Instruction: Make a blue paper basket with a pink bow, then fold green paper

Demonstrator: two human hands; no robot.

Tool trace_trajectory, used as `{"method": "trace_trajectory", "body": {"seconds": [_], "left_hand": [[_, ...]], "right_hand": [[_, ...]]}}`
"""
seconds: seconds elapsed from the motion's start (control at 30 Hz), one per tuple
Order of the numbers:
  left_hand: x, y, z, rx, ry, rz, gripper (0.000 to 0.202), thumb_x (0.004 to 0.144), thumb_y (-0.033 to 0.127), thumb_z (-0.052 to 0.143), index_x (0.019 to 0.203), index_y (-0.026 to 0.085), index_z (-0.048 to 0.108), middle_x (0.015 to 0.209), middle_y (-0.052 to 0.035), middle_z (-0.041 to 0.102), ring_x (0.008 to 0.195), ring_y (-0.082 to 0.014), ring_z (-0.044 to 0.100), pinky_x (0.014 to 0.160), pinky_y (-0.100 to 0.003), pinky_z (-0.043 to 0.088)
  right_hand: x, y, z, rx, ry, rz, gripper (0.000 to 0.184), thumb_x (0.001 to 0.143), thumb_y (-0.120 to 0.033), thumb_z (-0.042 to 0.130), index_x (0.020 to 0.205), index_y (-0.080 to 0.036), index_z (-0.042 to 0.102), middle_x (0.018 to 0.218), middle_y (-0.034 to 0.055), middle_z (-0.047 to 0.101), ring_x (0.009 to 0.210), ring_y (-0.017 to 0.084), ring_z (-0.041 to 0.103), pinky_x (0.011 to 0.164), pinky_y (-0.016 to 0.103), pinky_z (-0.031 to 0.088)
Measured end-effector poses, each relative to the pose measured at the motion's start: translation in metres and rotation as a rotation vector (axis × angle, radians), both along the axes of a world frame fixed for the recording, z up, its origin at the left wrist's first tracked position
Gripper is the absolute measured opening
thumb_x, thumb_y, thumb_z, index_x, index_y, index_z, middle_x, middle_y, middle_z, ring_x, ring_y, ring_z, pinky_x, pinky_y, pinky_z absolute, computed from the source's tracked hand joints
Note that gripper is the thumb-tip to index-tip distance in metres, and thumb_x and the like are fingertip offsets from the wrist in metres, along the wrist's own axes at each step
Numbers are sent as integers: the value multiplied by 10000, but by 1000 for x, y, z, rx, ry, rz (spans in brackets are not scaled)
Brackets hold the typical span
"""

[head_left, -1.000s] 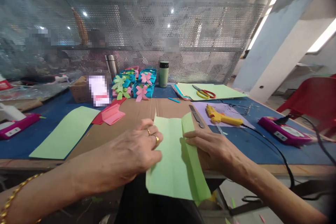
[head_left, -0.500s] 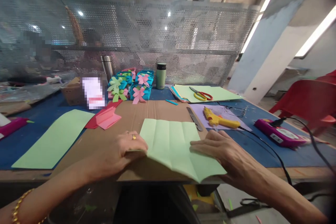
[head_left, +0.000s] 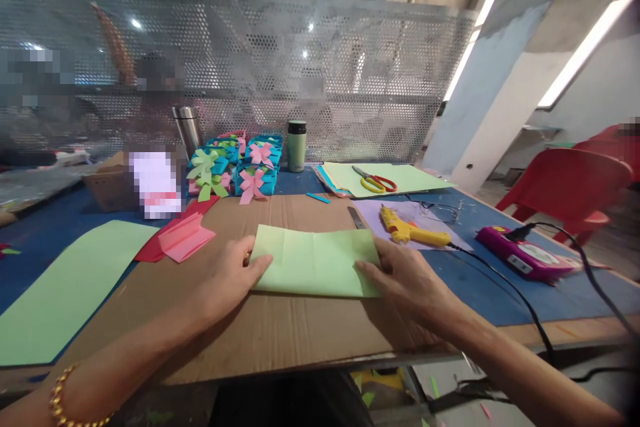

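A light green creased paper (head_left: 315,260) lies folded in half on the brown cardboard sheet (head_left: 280,333). My left hand (head_left: 227,277) presses its left edge with the thumb flat on the paper. On the right edge rests my right hand (head_left: 405,277), its fingers stretched out on the sheet. Both hands lie flat and grip nothing.
A yellow glue gun (head_left: 410,232) with a black cord, a metal file (head_left: 356,217), scissors (head_left: 375,180) on green sheets, a magenta device (head_left: 523,259), pink folded paper (head_left: 187,243), a large green sheet (head_left: 65,287), blue boxes with paper flowers (head_left: 235,170), a green flask (head_left: 296,145), red chair (head_left: 565,187).
The green paper was partly off the near edge and opened wide; now it is folded over into a flat strip farther onto the cardboard, with both hands pressing its ends.
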State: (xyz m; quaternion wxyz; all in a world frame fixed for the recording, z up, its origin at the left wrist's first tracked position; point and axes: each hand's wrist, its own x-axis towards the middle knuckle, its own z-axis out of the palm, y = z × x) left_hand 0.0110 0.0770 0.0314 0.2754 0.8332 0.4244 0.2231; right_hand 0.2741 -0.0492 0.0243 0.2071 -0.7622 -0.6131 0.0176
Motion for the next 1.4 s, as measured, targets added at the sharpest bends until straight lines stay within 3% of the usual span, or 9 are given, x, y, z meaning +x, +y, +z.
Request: {"method": "trace_trajectory", "body": {"seconds": [0.13, 0.27, 0.37, 0.47, 0.53, 0.77, 1.0, 1.13, 1.4], "left_hand": [[9, 6, 5, 109, 209, 64, 201, 895, 361, 477, 765, 209, 503, 707, -7, 594, 661, -193, 563, 561, -284, 327], [11, 11, -5, 172, 205, 39, 244, 911, 312, 467, 1110, 195, 548, 736, 5, 610, 632, -197, 597, 545, -280, 333], [8, 13, -16, 294, 154, -17, 446, 939, 296, 449, 1378, 222, 459, 768, 7, 640, 622, -195, 625, 564, -281, 379], [5, 15, -26, 352, 164, -101, 288, 977, 294, 405, 1141, 257, 639, 838, -13, 695, 712, -197, 675, 618, -286, 438], [4, 17, -32, 362, 162, -121, 299, 988, 310, 391, 1024, 253, 682, 906, -31, 724, 805, -216, 707, 648, -296, 476], [0, 23, -55, 492, 182, -80, 384, 1014, 379, 359, 1195, 266, 678, 1105, -71, 757, 1040, -283, 725, 729, -361, 562], [1, 19, -55, 577, 250, -88, 429, 1031, 336, 315, 1232, 222, 676, 1152, -126, 739, 920, -281, 750, 654, -365, 571], [4, 18, -55, 610, 204, -64, 418, 1028, 313, 309, 1202, 223, 677, 1130, -120, 739, 1014, -284, 733, 703, -362, 572], [9, 10, -37, 420, 286, -36, 338, 1006, 276, 348, 1176, 195, 629, 1120, -117, 727, 959, -283, 730, 730, -397, 558]], "right_hand": [[4, 7, -4, -9, -37, -39, 179, 885, -355, 533, 940, -191, 578, 650, -20, 554, 577, 168, 497, 545, 281, 281], [1, 4, -11, 5, -124, -81, 500, 912, -311, 517, 1379, -152, 435, 712, -2, 642, 628, 214, 602, 562, 285, 292], [0, 2, -14, -35, -204, -44, 259, 953, -309, 481, 1168, -221, 594, 735, 23, 689, 647, 231, 645, 567, 292, 294], [2, 2, -13, -48, -226, -1, 187, 959, -281, 465, 955, -255, 650, 755, 25, 712, 672, 239, 666, 578, 295, 314], [3, 2, -13, -55, -216, 2, 176, 951, -282, 478, 943, -255, 652, 754, 24, 717, 663, 239, 666, 572, 296, 322], [8, 5, -14, -76, -174, 12, 168, 963, -317, 483, 1005, -247, 630, 797, 27, 726, 704, 264, 683, 573, 315, 351], [8, 7, -13, -99, -174, 11, 171, 969, -321, 471, 998, -234, 616, 798, 37, 729, 700, 273, 691, 581, 326, 373], [9, 8, -13, -121, -174, 9, 196, 974, -344, 448, 997, -240, 613, 796, 38, 724, 693, 269, 683, 577, 326, 370], [12, 8, -16, -133, -178, 4, 251, 984, -366, 374, 932, -251, 591, 774, 30, 702, 657, 225, 655, 557, 303, 357]]}}
